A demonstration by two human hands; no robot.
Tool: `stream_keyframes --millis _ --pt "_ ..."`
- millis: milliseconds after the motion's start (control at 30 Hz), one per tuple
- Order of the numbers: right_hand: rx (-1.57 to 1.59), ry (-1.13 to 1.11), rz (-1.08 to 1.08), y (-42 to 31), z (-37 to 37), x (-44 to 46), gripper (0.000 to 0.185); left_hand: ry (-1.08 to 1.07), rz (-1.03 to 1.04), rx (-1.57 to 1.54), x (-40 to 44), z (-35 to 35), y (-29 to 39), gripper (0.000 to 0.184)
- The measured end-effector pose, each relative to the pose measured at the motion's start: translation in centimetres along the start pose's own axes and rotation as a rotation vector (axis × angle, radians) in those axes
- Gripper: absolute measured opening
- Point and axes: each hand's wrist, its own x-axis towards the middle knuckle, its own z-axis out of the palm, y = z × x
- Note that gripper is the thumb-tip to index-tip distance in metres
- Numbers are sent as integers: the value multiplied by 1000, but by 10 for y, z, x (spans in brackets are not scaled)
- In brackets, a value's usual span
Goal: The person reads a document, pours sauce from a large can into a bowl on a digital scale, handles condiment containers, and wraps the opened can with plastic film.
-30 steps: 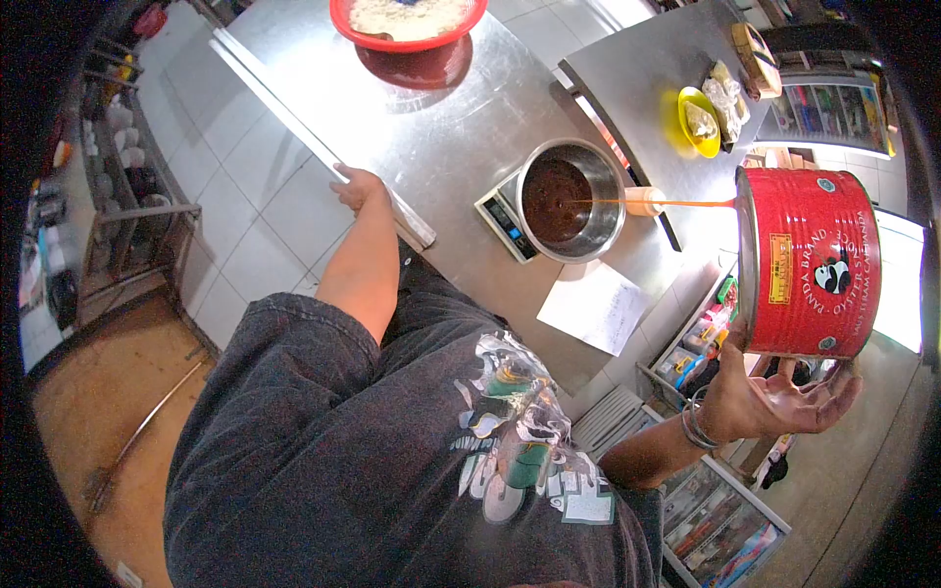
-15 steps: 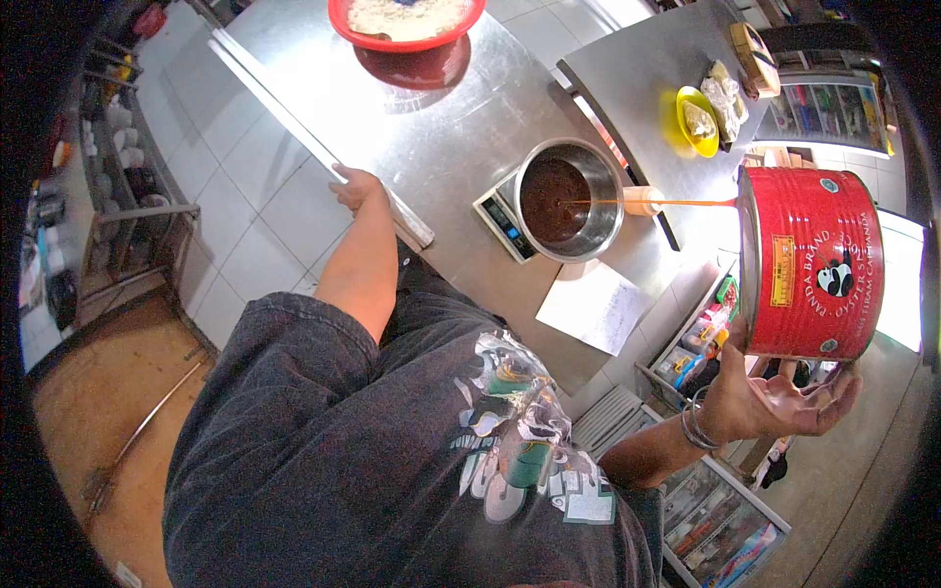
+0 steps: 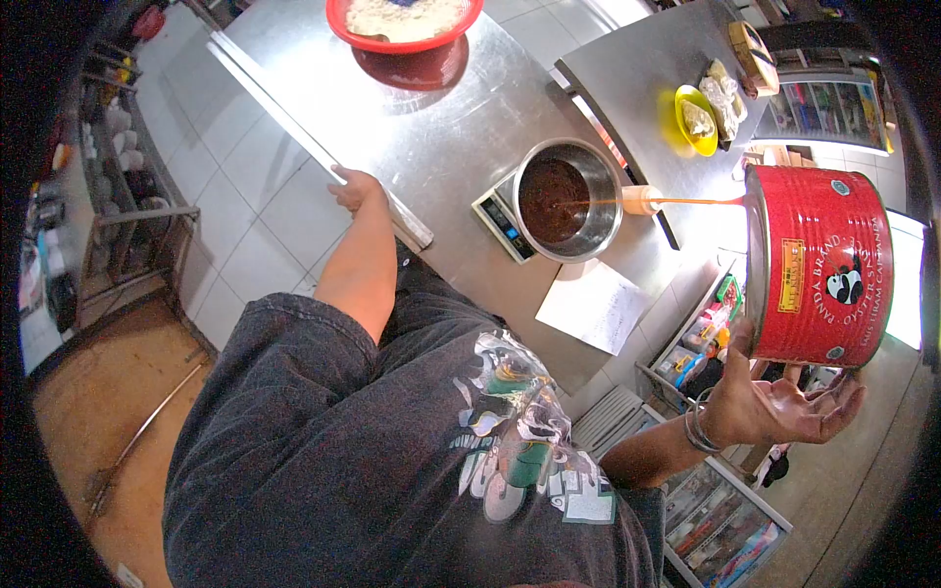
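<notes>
A large red can of oyster sauce (image 3: 825,265), with a panda on its label, is tipped on its side at the right. My right hand (image 3: 769,402) supports it from below, thumb on one side, some fingertips extending past it. A thin brown stream of sauce (image 3: 686,201) runs from the can's rim into a steel bowl (image 3: 605,230). Dark brown sauce (image 3: 555,199) covers the bowl's bottom. The bowl stands on a digital scale (image 3: 502,227). My left hand (image 3: 358,190) is closed around the edge of the steel table (image 3: 461,127), holding nothing loose.
A red basin (image 3: 404,45) of white powdery contents stands at the table's far end. A handwritten paper sheet (image 3: 591,306) lies beside the bowl, and a pale bottle (image 3: 641,200) behind it. On a second table (image 3: 637,69) sit a yellow plate (image 3: 683,118) and plastic bags (image 3: 723,103).
The can and my right hand have shifted slightly to the right and down. The stream continues into the bowl. My left hand stays at the table edge.
</notes>
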Motion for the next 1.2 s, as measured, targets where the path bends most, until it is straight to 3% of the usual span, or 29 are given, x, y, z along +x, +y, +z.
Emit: stream_keyframes --millis 1200 --pt "-30 -7 23 1 -3 -1 131 -52 13 -11 -9 -10 4 81"
